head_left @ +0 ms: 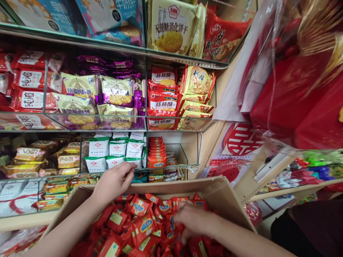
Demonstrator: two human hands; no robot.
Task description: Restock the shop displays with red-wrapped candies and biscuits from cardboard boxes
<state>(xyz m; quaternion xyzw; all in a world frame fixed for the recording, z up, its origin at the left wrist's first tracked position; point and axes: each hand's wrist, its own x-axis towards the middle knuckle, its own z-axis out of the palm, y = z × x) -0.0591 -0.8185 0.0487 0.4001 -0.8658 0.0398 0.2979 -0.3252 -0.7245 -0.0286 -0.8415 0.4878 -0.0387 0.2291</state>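
Note:
A cardboard box [214, 189] in front of me holds many red wrapped snack packets [144, 226]. My left hand [115, 180] is above the box's far rim, close to the white-and-green packets [116, 148] on the lower shelf. Its fingers are curled in, and whatever they hold, if anything, is hidden. Down inside the box, my right hand [193, 218] is among the red packets, its fingers pointing down and left. Motion blur smears those fingers, so their grip on a packet cannot be made out.
Glass-fronted shelves [72, 123] with wrapped biscuits rise behind the box. Small red packets [157, 153] are stacked in the lower right compartment. A red plastic-wrapped bundle [292, 89] hangs at the right, above another shelf [292, 189]. Dark clothing [308, 228] shows at lower right.

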